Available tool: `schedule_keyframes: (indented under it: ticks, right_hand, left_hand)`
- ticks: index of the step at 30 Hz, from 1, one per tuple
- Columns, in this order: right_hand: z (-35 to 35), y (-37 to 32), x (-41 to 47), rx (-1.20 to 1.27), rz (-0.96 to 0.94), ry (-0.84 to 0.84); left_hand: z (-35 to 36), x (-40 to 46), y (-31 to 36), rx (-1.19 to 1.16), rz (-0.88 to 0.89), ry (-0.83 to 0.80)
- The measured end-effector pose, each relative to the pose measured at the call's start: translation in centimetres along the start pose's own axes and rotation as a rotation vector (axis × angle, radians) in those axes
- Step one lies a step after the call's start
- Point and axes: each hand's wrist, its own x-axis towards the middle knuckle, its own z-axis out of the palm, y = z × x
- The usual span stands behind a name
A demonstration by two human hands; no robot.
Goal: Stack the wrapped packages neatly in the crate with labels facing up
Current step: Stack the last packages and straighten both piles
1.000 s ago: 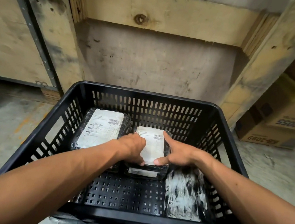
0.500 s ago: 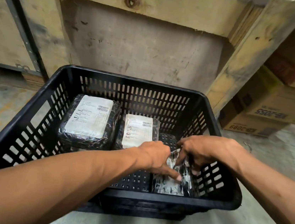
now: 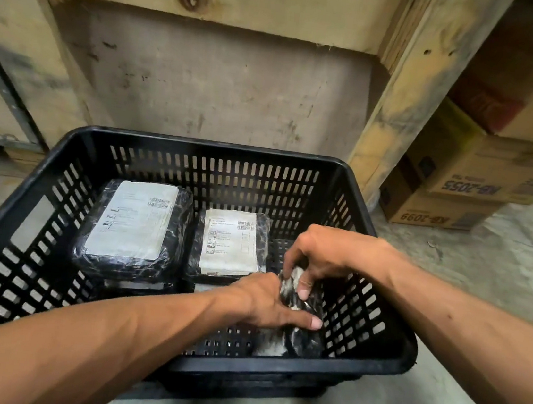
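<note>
- Since half a second ago, the right hand [image 3: 325,259] has pinched deeper into the far end of the unlabelled package [image 3: 301,327], and that package now stands tipped on its edge against the right wall of the crate [image 3: 205,364] rather than lying flat.
- Right-hand fingers [image 3: 304,288] are clamped on the far, upper end of this package; the left hand [image 3: 266,302] presses its fingers along the package's left face, thumb side down, closed against the wrap.
- Measured from the crate, the package sits in the near right corner, its long axis running from the near wall toward the far wall, with no label showing.
- Both hands touch it; the right one is on top, the left one lower and nearer the crate floor.
- Judged from this, the coming turn calls for rolling the package about its long axis, toward the crate's middle, until any label faces up.
- Beyond the grip, a small labelled package [image 3: 232,246] lies label-up at the crate's middle, and a large labelled package [image 3: 133,222] lies label-up toward the far left.
</note>
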Motion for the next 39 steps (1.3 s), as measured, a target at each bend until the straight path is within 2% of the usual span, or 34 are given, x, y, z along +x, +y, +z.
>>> schedule_keyframes:
  ticks: [2, 6, 9, 11, 13, 16, 21, 24, 27, 33, 39]
  right_hand:
    - [0.3, -0.4, 0.4, 0.063, -0.005, 0.049]
    - [0.6, -1.3, 1.2, 0.1, 0.021, 0.094]
    - [0.6, -1.6, 1.2, 0.078, 0.038, 0.008]
    - [0.4, -1.6, 0.5, 0.135, 0.054, -0.102]
    - [0.6, -1.6, -0.2, 0.127, 0.051, -0.163]
    - [1.1, -1.9, -0.4, 0.068, 0.034, -0.105]
    - [-0.1, -1.2, -1.3, 0.185, 0.021, -0.07]
    - [-1.1, -0.9, -1.9, 0.236, -0.002, -0.026]
    - [-2.2, -0.8, -2.2, 0.344, -0.041, 0.027]
    - [-3.3, -0.7, -2.5, 0.603, -0.149, 0.286]
    - [-2.6, -2.9, -2.1, 0.734, -0.299, 0.373]
  left_hand:
    - [-0.6, -0.5, -0.9, -0.034, -0.036, 0.004]
    - [-2.6, -1.7, -3.0, -0.276, -0.017, -0.069]
    - [-3.3, -2.2, -4.6, -0.392, 0.042, -0.062]
    - [-3.3, -2.1, -5.4, -0.56, 0.041, -0.048]
    - [-3.6, -2.1, -5.7, -0.619, 0.027, -0.055]
    - [-4.4, -2.3, -5.6, -0.576, 0.058, -0.089]
    - [-6.0, -4.0, -6.9, -0.307, 0.229, -0.044]
    - [-6.3, -4.9, -8.3, -0.368, 0.338, -0.018]
    - [-7.0, -5.7, -9.0, -0.483, 0.386, 0.093]
    - [-9.6, -7.5, -9.4, -0.557, 0.486, 0.287]
    - [-13.4, -8.7, -8.9, -0.499, 0.616, 0.36]
